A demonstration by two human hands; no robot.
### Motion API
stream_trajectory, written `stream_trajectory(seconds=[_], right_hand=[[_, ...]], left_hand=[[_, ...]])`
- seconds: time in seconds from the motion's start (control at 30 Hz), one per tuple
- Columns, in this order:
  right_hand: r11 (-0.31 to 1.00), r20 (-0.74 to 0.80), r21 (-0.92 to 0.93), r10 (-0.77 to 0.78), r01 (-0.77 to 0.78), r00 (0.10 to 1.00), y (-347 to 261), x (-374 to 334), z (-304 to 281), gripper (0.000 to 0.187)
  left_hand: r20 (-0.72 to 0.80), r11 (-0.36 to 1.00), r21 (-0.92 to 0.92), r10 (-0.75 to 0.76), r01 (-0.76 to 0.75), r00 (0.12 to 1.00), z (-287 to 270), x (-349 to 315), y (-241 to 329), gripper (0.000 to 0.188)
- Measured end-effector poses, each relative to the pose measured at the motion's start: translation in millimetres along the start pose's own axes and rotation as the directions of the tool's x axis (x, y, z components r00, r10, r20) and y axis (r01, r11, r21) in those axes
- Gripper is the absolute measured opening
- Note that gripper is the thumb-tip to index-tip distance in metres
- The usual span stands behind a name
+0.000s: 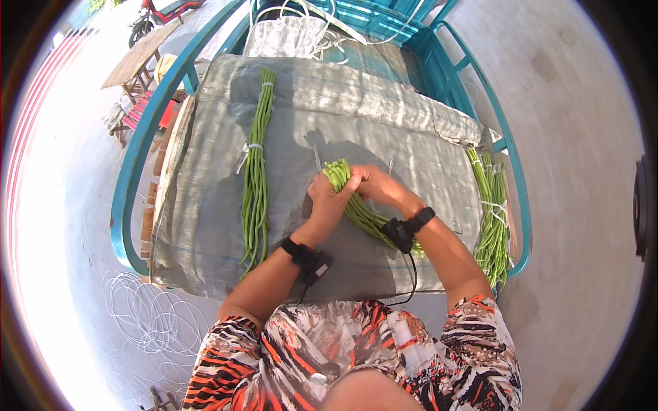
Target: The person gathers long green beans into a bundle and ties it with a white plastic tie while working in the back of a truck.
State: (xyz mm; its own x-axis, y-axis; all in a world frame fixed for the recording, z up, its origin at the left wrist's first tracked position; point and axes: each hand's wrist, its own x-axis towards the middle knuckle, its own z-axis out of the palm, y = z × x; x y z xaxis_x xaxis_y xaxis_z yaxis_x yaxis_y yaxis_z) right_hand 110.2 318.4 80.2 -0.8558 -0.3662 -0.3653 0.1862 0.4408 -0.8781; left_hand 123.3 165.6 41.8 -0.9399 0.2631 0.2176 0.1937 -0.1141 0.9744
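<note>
To your left, beyond the curved teal metal rail (129, 171), you see a pale brown wooden table (140, 56) and, past it, a red two-wheeler (179, 9). Loose loops of thin white strand (140, 299) lie on the pale grey floor (582, 137) near the rail's lower end.

Woven sheet (432, 147) is leaving open lane between tied bundle (256, 175) and held bundle (363, 215); side bundles (489, 248) are obstructing access along right rail (524, 226); left rail (120, 212) is bounding opposite side.
</note>
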Motion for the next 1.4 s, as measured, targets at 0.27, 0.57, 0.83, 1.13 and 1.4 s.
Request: stream_trajectory(seconds=[0.27,0.57,0.83,1.13,1.4], right_hand=[[0.997,-0.103,0.049,-0.053,0.058,0.993,12.3,4.0,6.2,0.015],[0.988,-0.011,-0.155,-0.017,0.015,1.0,9.8,2.5,-18.8,0.02],[0.987,-0.149,0.157,-0.002,0.025,0.989,3.4,10.9,-9.6,0.017],[0.983,-0.316,-0.15,-0.15,0.106,0.937,-2.1,15.5,9.7,0.021],[0.903,-0.319,-0.429,-0.166,0.014,0.933,-20.7,4.8,16.8,0.02]], left_hand=[[0.01,0.946,-0.016,-0.323,0.323,0.946,-2.7,3.0,22.9,0.035],[-0.091,0.912,0.197,-0.349,0.36,0.933,-14.4,9.6,20.1,0.034],[-0.122,0.747,0.501,-0.438,0.437,0.89,-17.9,19.4,20.7,0.047],[-0.106,0.453,0.781,-0.582,0.429,0.806,-34.3,31.3,29.3,0.078],[0.099,0.474,0.819,-0.674,0.325,0.732,-52.8,33.6,42.7,0.06]])
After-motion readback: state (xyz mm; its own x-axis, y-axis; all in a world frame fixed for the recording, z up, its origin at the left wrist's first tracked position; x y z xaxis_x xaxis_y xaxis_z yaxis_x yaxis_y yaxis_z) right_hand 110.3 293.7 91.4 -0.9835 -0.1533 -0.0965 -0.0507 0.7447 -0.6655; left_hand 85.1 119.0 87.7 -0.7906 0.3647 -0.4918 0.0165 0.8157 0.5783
